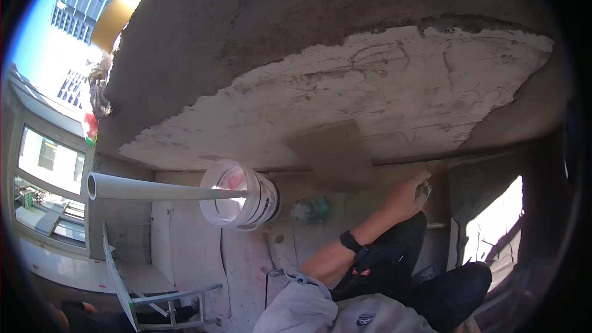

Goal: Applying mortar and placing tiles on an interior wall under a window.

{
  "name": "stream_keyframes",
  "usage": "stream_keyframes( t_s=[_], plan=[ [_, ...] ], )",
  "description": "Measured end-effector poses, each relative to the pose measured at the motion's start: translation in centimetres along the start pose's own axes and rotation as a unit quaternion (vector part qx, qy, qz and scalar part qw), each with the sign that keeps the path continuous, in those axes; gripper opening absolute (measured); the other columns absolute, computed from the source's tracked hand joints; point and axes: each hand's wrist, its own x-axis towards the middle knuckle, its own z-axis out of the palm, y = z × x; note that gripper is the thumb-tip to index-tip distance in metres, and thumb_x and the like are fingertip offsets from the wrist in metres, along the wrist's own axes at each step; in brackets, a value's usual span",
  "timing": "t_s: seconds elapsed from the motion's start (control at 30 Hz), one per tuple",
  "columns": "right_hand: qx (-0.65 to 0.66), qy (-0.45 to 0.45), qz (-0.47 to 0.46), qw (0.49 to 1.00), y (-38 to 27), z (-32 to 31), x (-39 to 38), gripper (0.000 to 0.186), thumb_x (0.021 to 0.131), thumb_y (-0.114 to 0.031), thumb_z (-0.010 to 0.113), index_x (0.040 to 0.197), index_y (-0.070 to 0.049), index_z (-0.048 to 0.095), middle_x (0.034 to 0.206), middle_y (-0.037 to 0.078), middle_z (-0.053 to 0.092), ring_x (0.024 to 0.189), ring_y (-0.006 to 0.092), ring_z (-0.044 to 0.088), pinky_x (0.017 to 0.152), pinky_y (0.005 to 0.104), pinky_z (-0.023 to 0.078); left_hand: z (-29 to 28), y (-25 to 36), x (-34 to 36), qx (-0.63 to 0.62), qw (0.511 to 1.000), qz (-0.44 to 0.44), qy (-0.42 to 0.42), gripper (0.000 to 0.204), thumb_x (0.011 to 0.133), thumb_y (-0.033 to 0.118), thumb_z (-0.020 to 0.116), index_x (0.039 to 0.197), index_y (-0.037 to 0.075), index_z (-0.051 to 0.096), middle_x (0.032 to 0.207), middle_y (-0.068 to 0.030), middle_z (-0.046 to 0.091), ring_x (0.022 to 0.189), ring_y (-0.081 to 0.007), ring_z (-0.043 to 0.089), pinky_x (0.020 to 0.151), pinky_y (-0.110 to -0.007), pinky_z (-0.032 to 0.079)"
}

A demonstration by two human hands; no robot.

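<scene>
My left hand (pixel 412 197), with a dark watch on the wrist, is raised at centre right, its fingers curled beside something grey I cannot make out. A blurred brown flat shape (pixel 324 148), perhaps a tool, lies across the pale patch (pixel 425 86) of a wall edged with rough dark plaster (pixel 246 18); what holds it is unclear. My right hand is not visible. Left of my hand are a white bucket (pixel 266 205), with a long pale pipe (pixel 142 189) across its mouth, and a blurred greenish object (pixel 311 208). My dark-clad legs show below the hand.
A metal ladder (pixel 127 290) stands at lower left, beside part of another person (pixel 74 314) in dark clothing. A window (pixel 52 157) and distant buildings (pixel 80 6) are on the left. A bright sunlit patch (pixel 490 234) shows at the right.
</scene>
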Motion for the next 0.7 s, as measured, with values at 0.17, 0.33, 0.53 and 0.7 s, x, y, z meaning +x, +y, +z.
stream_keyframes(
  t_s=[0.17, 0.33, 0.53, 0.7],
  plan=[
    [-0.087, -0.113, -0.1, 0.985, -8.9, 2.9, 2.2, 0.049, 0.099, -0.037, 0.03, 0.088, -0.001, 0.062, 0.07, 0.01, 0.062, 0.06, 0.0177, 0.061, 0.056, 0.0365, 0.048, -4.0, -14.8, -15.4, 0.082, 0.969, -0.22, 0.072, 0.04, 0.081, 0.021, 0.061, 0.118, 0.007, 0.059, 0.101, -0.0189, 0.067, 0.094, -0.0358, 0.064, 0.082, -0.041, 0.05],
    [-0.174, -0.193, -0.209, 0.943, -16.9, 5.5, 3.3, 0.046, 0.099, -0.035, 0.031, 0.089, -0.001, 0.062, 0.07, 0.011, 0.063, 0.061, 0.0182, 0.061, 0.056, 0.0364, 0.049, -8.6, -23.0, -26.2, -0.009, 0.857, -0.397, 0.329, 0.045, 0.078, 0.023, 0.062, 0.117, 0.0, 0.059, 0.099, -0.0203, 0.068, 0.091, -0.0294, 0.067, 0.078, -0.038, 0.052],
    [-0.254, -0.235, -0.278, 0.896, -21.0, 7.2, 2.5, 0.044, 0.098, -0.033, 0.032, 0.091, -0.001, 0.061, 0.07, 0.011, 0.063, 0.062, 0.0189, 0.062, 0.056, 0.0362, 0.049, -11.6, -21.3, -29.5, -0.155, 0.773, -0.44, 0.43, 0.042, 0.081, 0.02, 0.061, 0.118, 0.001, 0.058, 0.091, -0.0117, 0.068, 0.077, -0.0221, 0.065, 0.062, -0.033, 0.051],
    [-0.295, -0.24, -0.303, 0.874, -22.1, 7.8, 1.7, 0.041, 0.098, -0.032, 0.033, 0.092, -0.002, 0.061, 0.071, 0.012, 0.064, 0.062, 0.0194, 0.063, 0.056, 0.0361, 0.049, -18.5, -19.4, -28.9, -0.497, 0.563, -0.277, 0.6, 0.046, 0.083, 0.019, 0.058, 0.126, 0.003, 0.052, 0.11, -0.0133, 0.062, 0.083, -0.0261, 0.064, 0.066, -0.033, 0.051]
  ],
)
